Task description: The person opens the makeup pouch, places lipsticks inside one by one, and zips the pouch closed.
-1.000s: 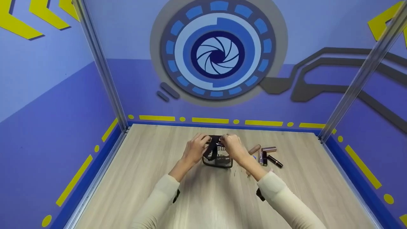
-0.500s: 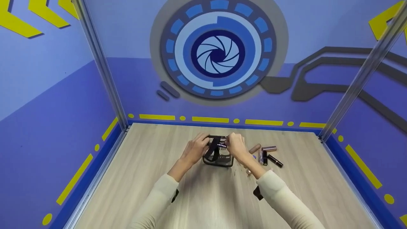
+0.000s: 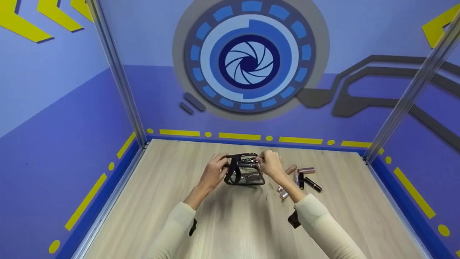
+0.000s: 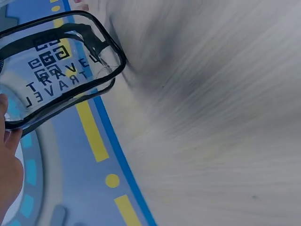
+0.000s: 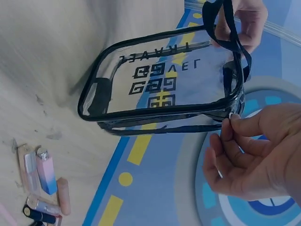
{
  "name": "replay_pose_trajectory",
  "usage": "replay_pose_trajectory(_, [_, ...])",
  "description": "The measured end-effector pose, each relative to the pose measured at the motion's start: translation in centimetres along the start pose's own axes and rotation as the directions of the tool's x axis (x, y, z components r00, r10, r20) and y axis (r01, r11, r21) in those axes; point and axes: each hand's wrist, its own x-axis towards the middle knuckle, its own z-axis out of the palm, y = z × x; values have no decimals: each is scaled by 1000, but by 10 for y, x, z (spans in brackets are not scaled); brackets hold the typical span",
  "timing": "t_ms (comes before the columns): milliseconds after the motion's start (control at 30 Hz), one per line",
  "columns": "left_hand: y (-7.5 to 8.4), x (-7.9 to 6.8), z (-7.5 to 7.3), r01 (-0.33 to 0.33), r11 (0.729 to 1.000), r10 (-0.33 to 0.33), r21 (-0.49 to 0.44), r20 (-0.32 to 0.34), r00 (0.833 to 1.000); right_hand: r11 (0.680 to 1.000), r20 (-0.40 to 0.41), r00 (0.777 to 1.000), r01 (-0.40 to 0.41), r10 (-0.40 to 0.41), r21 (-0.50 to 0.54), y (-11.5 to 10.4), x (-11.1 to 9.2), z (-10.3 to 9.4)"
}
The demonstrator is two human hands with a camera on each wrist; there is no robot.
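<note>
A clear travel pouch (image 3: 248, 176) with black trim and a black strap stands on the table in the head view. My left hand (image 3: 214, 171) grips its top left edge. At the top right corner, the thumb and index finger of my right hand (image 3: 271, 165) pinch what looks like the zipper pull. In the right wrist view the pouch (image 5: 160, 80) shows black "TRAVEL" lettering, and my right hand (image 5: 258, 150) pinches its corner. Only part of my left hand (image 4: 11, 174) shows in the left wrist view, against the pouch (image 4: 56, 66). No contents can be made out inside.
Right of the pouch lie several cosmetic tubes, among them a black one (image 3: 313, 184), a rose one (image 3: 306, 170) and a pink-and-blue one (image 5: 46, 172). The wooden table (image 3: 172, 158) meets a blue printed wall (image 3: 158, 97) behind, with metal posts (image 3: 118, 75) at the corners.
My right hand has moved right along the pouch's top while my left hand has shifted left. The pouch has turned slightly, and its top edge shows more between the hands.
</note>
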Motion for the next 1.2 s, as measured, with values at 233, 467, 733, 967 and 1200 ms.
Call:
replay_pose_trajectory(233, [-16,-11,1,121,961,-134,-247,-35,990,991,38,999,-35,30,129,0,5,2])
replay_pose_trajectory(467, [-19,-15,2,264,901,-243,-345,104,965,967,34,998,-53,46,247,3,3,15])
replay_pose_trajectory(733, [-17,-17,-8,412,840,-314,-353,304,900,946,9,1000,14,-18,323,5,-5,29])
replay_pose_trajectory(967, [-10,-12,-17,443,874,-399,-198,224,889,936,-30,997,82,-77,343,1,-5,41])
replay_pose_trajectory(1200, [4,1,-15,383,908,-380,-169,48,924,938,-55,996,89,-75,335,1,-5,44])
